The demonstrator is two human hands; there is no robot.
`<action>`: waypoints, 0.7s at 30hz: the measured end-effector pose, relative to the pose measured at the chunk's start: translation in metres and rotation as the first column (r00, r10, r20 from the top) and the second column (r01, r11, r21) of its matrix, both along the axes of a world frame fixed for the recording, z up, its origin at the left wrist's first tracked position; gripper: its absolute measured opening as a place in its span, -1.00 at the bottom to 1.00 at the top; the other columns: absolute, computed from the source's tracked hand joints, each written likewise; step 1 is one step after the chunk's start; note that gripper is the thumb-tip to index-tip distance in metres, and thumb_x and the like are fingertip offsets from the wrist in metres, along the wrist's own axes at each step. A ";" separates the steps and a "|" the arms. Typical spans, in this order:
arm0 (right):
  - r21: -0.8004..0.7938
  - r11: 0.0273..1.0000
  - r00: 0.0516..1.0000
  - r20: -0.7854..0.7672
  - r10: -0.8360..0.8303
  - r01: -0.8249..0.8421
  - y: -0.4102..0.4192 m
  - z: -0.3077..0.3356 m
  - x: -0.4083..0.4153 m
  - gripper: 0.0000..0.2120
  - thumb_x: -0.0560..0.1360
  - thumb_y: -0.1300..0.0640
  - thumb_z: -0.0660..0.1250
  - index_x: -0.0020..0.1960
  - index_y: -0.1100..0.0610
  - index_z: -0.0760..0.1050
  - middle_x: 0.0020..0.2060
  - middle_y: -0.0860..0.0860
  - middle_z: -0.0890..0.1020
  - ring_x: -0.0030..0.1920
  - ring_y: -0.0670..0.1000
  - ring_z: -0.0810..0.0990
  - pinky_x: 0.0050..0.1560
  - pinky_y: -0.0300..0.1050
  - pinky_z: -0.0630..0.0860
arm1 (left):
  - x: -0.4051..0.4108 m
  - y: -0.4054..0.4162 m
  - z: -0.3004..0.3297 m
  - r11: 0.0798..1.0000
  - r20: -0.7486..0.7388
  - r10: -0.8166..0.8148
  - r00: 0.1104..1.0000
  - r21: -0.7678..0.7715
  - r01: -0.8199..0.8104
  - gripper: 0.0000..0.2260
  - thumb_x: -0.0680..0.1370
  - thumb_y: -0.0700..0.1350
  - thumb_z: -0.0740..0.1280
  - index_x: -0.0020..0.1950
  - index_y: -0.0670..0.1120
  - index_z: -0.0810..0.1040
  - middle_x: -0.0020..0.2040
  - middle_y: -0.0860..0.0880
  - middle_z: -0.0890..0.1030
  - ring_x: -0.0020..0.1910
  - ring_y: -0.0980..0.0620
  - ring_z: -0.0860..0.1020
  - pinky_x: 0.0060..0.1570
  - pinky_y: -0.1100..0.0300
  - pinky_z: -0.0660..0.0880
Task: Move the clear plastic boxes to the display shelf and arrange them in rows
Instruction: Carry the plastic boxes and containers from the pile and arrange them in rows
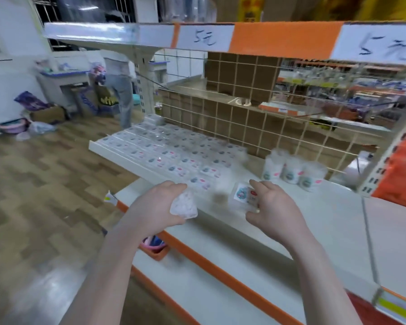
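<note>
My left hand (161, 202) grips a clear plastic box (184, 205) filled with small white pieces, tilted, just above the front edge of the display shelf (291, 202). My right hand (271, 207) pinches another clear box (244, 198) with a blue-and-red label, held low over the shelf. Several rows of labelled clear boxes (164, 156) lie flat on the left part of the shelf. The frame is blurred by motion.
Three round clear tubs (291, 171) stand at the back right of the shelf, before a wire grid backing (244, 118). An upper shelf with price tags (204, 38) hangs overhead. A lower shelf (220, 289) juts out below. A person (120, 85) stands far left on the wooden floor.
</note>
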State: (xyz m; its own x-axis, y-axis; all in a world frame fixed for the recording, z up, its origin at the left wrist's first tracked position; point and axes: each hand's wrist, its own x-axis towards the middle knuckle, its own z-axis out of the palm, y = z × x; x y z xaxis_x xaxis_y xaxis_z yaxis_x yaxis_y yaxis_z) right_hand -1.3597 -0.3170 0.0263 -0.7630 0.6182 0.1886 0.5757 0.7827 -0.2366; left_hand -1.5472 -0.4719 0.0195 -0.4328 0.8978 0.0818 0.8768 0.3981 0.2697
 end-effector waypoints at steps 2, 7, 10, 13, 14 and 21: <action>0.001 1.000 1.000 -0.001 0.005 -0.005 0.008 -0.002 -0.028 -0.34 0.39 0.10 0.31 0.46 0.10 0.22 0.30 0.01 0.42 0.29 0.04 0.36 0.18 -0.21 0.31 | -0.025 0.003 -0.003 1.000 0.010 0.001 1.000 -0.010 -0.001 -0.32 0.45 0.05 0.41 0.50 0.03 0.19 0.40 0.06 0.33 0.37 0.09 0.29 0.30 0.16 0.32; -0.041 0.999 1.000 -0.003 0.000 0.000 0.036 -0.005 -0.110 -0.38 0.39 0.09 0.32 0.42 0.11 0.27 0.22 0.03 0.46 0.24 0.06 0.40 0.11 -0.15 0.36 | -0.100 0.019 -0.003 0.999 0.006 0.010 1.000 -0.031 -0.010 -0.32 0.47 0.06 0.40 0.52 0.03 0.16 0.47 0.07 0.26 0.44 0.12 0.21 0.32 0.28 0.18; -0.082 0.997 1.000 0.002 -0.009 0.009 0.052 -0.002 -0.158 -0.46 0.37 0.08 0.35 0.33 0.10 0.35 0.17 0.04 0.49 0.14 0.08 0.46 0.02 -0.10 0.43 | -0.146 0.031 0.003 0.996 0.020 0.033 0.999 -0.079 -0.032 -0.30 0.48 0.02 0.41 0.53 0.03 0.14 0.51 0.07 0.19 0.49 0.13 0.12 0.39 0.24 0.12; -0.092 0.996 1.000 -0.004 -0.002 0.001 0.068 0.005 -0.199 -0.58 0.36 0.12 0.35 0.20 0.07 0.41 0.02 0.03 0.51 -0.01 0.08 0.51 -0.18 -0.15 0.45 | -0.184 0.043 0.008 0.997 0.038 0.040 0.998 -0.072 -0.037 -0.29 0.47 0.01 0.42 0.53 0.04 0.13 0.51 0.06 0.18 0.48 0.09 0.16 0.39 0.18 0.18; -0.091 0.996 1.000 0.011 -0.004 0.005 0.072 0.008 -0.210 -0.62 0.36 0.13 0.34 0.17 0.05 0.41 -0.04 0.02 0.50 -0.09 0.07 0.51 -0.27 -0.16 0.42 | -0.194 0.046 0.008 0.997 0.057 0.041 0.998 -0.073 -0.037 -0.29 0.47 0.01 0.42 0.53 0.05 0.14 0.51 0.05 0.18 0.48 0.09 0.16 0.39 0.18 0.18; -0.116 0.991 0.997 0.058 -0.054 0.061 0.090 0.009 -0.295 -0.49 0.41 0.14 0.29 0.35 0.08 0.33 0.06 0.01 0.49 0.01 0.02 0.49 -0.10 -0.11 0.44 | -0.279 0.064 -0.001 0.994 0.076 -0.010 0.997 -0.110 0.019 -0.30 0.46 0.04 0.41 0.52 0.07 0.14 0.51 0.05 0.19 0.49 0.10 0.13 0.38 0.21 0.13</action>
State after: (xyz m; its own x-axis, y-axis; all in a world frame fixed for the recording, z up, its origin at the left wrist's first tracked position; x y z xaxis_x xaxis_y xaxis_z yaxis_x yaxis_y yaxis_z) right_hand -1.6549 -0.2272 0.0356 -0.7326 0.6769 0.0706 0.6337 0.7163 -0.2919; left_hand -1.8261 -0.4078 0.0190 -0.4210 0.9056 -0.0509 0.8614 0.4167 0.2903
